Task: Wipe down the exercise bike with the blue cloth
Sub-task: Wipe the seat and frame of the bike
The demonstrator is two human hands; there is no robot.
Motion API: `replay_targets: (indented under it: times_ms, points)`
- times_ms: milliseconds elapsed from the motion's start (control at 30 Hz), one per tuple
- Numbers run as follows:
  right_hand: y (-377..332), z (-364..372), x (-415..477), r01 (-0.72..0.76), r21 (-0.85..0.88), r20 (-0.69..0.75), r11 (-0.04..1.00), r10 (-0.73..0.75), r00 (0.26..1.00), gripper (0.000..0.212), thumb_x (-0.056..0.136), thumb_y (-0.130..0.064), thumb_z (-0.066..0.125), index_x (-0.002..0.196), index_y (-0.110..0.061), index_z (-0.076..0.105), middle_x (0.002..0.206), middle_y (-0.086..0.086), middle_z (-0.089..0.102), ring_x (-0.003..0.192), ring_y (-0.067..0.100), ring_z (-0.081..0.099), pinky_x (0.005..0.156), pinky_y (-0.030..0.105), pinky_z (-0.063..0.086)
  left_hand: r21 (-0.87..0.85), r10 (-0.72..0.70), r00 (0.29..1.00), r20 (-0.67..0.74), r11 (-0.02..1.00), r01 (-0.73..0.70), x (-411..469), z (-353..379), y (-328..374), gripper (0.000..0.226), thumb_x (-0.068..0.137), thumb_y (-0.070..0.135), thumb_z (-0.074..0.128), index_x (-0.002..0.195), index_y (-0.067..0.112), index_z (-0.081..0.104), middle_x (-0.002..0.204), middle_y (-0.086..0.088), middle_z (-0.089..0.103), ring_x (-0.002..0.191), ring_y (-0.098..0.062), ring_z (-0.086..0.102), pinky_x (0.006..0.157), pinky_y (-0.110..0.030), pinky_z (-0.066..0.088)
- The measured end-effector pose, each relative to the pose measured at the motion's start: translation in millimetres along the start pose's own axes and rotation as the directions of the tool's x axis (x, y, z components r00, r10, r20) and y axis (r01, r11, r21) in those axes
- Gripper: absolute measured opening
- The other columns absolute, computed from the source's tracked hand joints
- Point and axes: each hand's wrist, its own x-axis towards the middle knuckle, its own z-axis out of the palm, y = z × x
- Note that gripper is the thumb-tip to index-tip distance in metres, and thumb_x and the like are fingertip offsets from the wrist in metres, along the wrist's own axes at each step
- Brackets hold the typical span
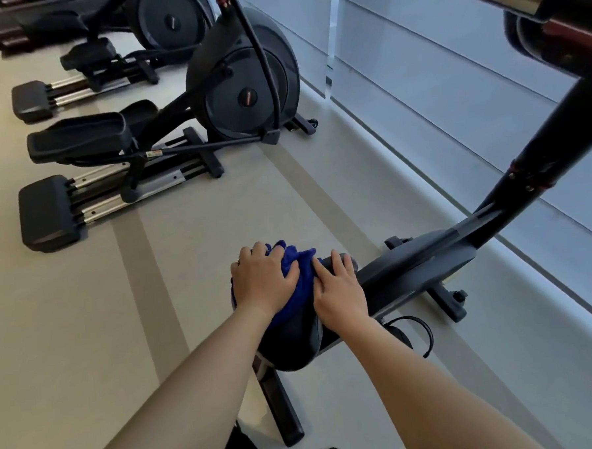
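A blue cloth (299, 275) is pressed onto the saddle (294, 344) of an exercise bike (427, 262) by the left hand (263, 277), fingers spread flat, while the right hand (339, 290) is laid open beside it, touching the cloth's edge.

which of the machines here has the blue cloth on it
The exercise bike nearest the camera: both hands press the blue cloth onto its seat. The two ellipticals farther left carry nothing.

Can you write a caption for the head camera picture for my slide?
Both hands press a blue cloth onto the exercise bike seat.
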Motion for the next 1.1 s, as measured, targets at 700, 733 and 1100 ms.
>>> replay_targets:
  times_ms: [700,733,1100]
  points:
    - [-4.3,6.8,-1.2,-0.022,-0.068,0.014,0.997,0.022,1.0,0.052,0.099,-0.043,0.024,0.148,-0.033,0.009,0.158,0.007,-0.006,0.142,0.028,-0.015,0.114,0.038,0.008,-0.11,-0.121,0.993,-0.016,0.987,0.118,2.8,7.9,-16.7,0.039,0.085,0.053,0.035,0.105,0.029,0.058,0.107,0.0,0.056,0.095,-0.026,0.047,0.07,-0.035,0.037]
    - [-4.1,7.0,-1.6,-0.02,-0.068,0.017,0.997,0.021,1.0,0.052,0.099,-0.043,0.024,0.148,-0.033,0.008,0.158,0.008,-0.006,0.142,0.028,-0.015,0.114,0.037,0.007,-0.122,-0.141,0.99,0.031,0.982,0.144,10.9,5.4,-16.8,0.039,0.086,0.053,0.034,0.106,0.029,0.057,0.109,-0.001,0.055,0.098,-0.027,0.046,0.073,-0.036,0.037]
    - [-4.4,-3.1,-2.7,-0.016,-0.043,0.014,0.999,0.016,1.0,0.048,0.101,-0.031,0.024,0.148,-0.03,0.014,0.158,0.006,0.005,0.144,0.027,-0.007,0.113,0.043,0.017,-0.14,-0.225,0.974,0.036,0.964,0.228,-41.0,-3.3,-22.5,0.039,0.086,0.051,0.038,0.111,0.025,0.053,0.116,-0.005,0.05,0.101,-0.029,0.043,0.077,-0.04,0.042]
